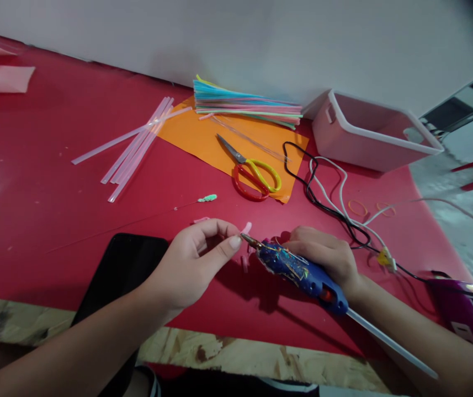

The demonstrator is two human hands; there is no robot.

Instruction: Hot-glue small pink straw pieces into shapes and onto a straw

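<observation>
My left hand [203, 259] pinches a short pink piece of pipe cleaner [246, 227] between thumb and forefinger. Wrapped round a blue hot glue gun [298, 271], my right hand [323, 253] keeps it tilted with its metal nozzle at the pink piece; whether they touch I cannot tell. A clear glue stick [391, 342] sticks out of the gun's back end. Small pink scraps [244, 263] lie on the red table under the nozzle. Just beyond my left hand is a thin wire with a green fuzzy tip [207, 198].
Scissors [248, 171] lie on orange paper [190, 135], near a bundle of coloured pipe cleaners [244, 105]. Spare glue sticks [137, 146] are at left. A phone [116, 270] lies by my left forearm. Cables [327, 207] run below a pink bin [356, 138]; a purple object [463, 314] is at right.
</observation>
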